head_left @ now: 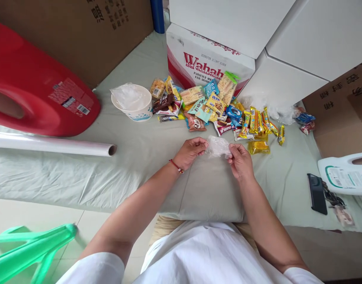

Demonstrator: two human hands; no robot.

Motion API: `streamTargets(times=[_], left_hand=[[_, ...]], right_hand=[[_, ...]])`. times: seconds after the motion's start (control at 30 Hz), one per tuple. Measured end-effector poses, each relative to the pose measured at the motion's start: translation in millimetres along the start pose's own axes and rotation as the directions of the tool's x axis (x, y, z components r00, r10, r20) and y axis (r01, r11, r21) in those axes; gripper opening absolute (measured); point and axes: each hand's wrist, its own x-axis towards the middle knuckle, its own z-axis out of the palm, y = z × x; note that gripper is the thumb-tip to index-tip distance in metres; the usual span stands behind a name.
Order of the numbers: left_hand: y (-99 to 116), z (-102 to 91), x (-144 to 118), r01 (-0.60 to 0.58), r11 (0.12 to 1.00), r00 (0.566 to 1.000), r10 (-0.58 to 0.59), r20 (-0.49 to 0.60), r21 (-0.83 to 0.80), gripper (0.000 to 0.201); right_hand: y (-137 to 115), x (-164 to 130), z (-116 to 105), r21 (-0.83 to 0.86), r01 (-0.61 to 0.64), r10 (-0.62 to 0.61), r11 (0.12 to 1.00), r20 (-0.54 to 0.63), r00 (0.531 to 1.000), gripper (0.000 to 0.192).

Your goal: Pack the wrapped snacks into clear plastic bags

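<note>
Both hands pinch a small clear plastic bag (218, 146) at frame centre, left hand (190, 152) closed on its left edge, right hand (240, 159) on its right; the bag's contents are hard to make out. Snack pile (216, 108) above the hands, packets overlapping, too many to count. One white paper bowl (133, 103) with crumpled plastic inside, left of the pile. One clear film roll (53, 145) at left, cut off by the frame edge. One red jug (36, 90) upper left, partly cropped. One Wahaha carton (204, 59) at top. One black phone (317, 193) lower right. All lies on a pale green sheet (139, 157); tiled floor lower left.
</note>
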Motion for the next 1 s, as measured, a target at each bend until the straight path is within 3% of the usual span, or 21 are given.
streamTargets(times=[0.13, 0.2, 0.3, 0.4, 0.47, 0.5, 0.6, 0.7, 0.83, 0.9, 0.97, 1.0], left_hand=[[4, 0.3, 0, -0.024, 0.99, 0.998, 0.016, -0.058, -0.136, 0.052], [4, -0.5, 1, -0.061, 0.987, 0.993, 0.044, -0.113, -0.151, 0.055], [2, -0.9, 2, -0.133, 0.988, 0.975, 0.117, -0.189, -0.075, 0.055], [1, 0.8, 1, -0.182, 0.983, 0.97, 0.177, -0.167, -0.012, 0.052], [1, 1.7, 0, -0.188, 0.982, 0.973, 0.187, -0.133, 0.005, 0.051], [3, 1.5, 0, -0.184, 0.983, 0.975, 0.183, -0.125, 0.004, 0.051], [10, -1.7, 0, -0.147, 0.988, 0.982, 0.141, -0.125, -0.041, 0.052], [21, -6.5, 0, -0.094, 0.99, 0.993, 0.086, -0.077, -0.108, 0.051], [27, -9.7, -2, -0.016, 0.99, 1.0, 0.017, 0.005, -0.141, 0.049], [26, -9.7, -2, 0.006, 0.99, 1.0, -0.004, 0.015, -0.138, 0.05], [23, -9.2, -2, 0.009, 0.992, 1.0, -0.009, 0.006, -0.128, 0.051], [21, -9.1, -1, 0.009, 0.993, 1.0, -0.009, 0.0, -0.119, 0.051]], right_hand=[[-5, -5, -12, 0.012, -0.135, 0.132, 0.991, 0.12, 0.984, 0.049], [-6, -9, -17, -0.042, -0.129, 0.134, 0.991, 0.148, 0.98, 0.048], [-4, -18, -16, -0.224, 0.155, -0.127, 0.962, 0.136, 0.983, 0.042], [-2, -21, -3, -0.465, 0.51, -0.416, 0.724, 0.296, 0.86, 0.051], [-2, -17, 8, -0.555, 0.6, -0.45, 0.577, 0.398, 0.8, 0.042], [-3, -13, 12, -0.567, 0.598, -0.433, 0.567, 0.412, 0.802, 0.031], [-8, 1, 15, -0.47, 0.465, -0.313, 0.751, 0.366, 0.876, 0.026], [-16, 11, 4, -0.273, 0.254, -0.192, 0.928, 0.235, 0.953, 0.032], [-18, 19, -17, -0.167, 0.033, -0.011, 0.985, 0.131, 0.991, 0.044], [-16, 21, -25, -0.238, 0.026, 0.004, 0.971, 0.126, 0.992, 0.045], [-17, 22, -31, -0.325, 0.165, -0.15, 0.931, 0.071, 0.986, 0.04], [-19, 20, -32, -0.364, 0.268, -0.27, 0.892, 0.046, 0.962, 0.037]])
